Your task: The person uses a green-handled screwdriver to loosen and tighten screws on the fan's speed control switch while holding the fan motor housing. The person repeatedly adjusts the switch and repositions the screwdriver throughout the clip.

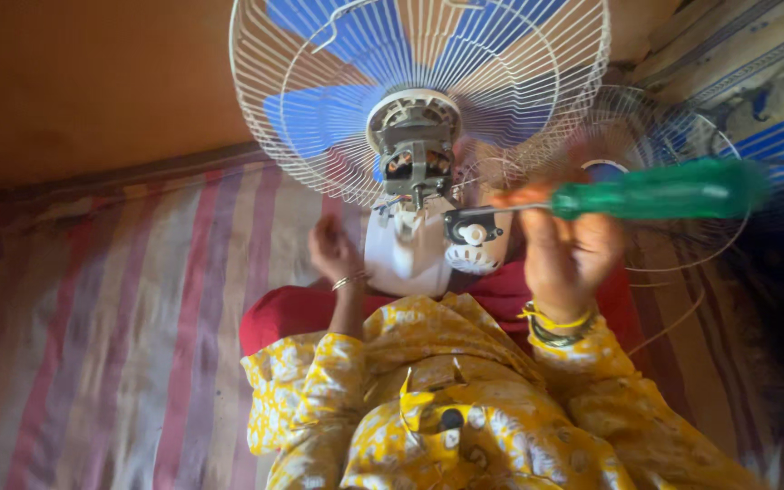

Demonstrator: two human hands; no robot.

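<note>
Holding green screwdriver point(655, 189) in closed right hand point(566, 245), tip at fan motor point(415, 159), 12 o'clock of lap; left hand point(333, 249) against white housing point(406, 254), grip unclear; spare grille point(682, 136) at 2 o'clock

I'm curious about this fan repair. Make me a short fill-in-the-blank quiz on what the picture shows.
1. The right hand holds a screwdriver with a ____ handle.
2. The fan blades behind the white wire guard are ____.
3. The left hand rests beside the fan's ____ motor housing.

Missing words: green; blue; white
</note>
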